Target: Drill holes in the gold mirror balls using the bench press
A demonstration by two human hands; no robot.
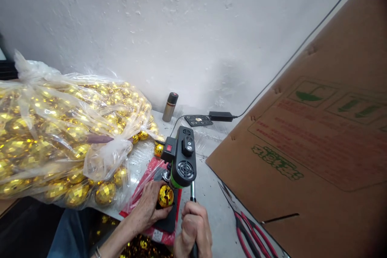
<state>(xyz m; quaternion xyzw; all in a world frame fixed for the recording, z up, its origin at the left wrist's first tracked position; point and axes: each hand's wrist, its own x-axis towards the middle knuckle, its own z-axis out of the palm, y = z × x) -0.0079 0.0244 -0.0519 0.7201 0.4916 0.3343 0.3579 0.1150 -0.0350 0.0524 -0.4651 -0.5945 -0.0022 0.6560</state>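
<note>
My left hand (147, 205) is closed round a shiny gold faceted ball (166, 196), which shows a dark notch on its upper side. The ball sits over the dark base (169, 222) of a small black bench machine (183, 159), just below its head. A red switch (169, 148) and round vents show on the machine. My right hand (195, 227) is wrapped round the black grip of a metal lever (192, 189) at the machine's right side. What lies directly under the ball is hidden by my left hand.
Clear plastic bags full of gold balls (104, 193) fill the left. Behind the machine stand a brown bottle (170, 107) and a black power adapter (221, 116) with its cable. Red-handled scissors (242, 221) lie beside a large cardboard box (302, 137). Red plastic packaging (154, 165) lies under the machine.
</note>
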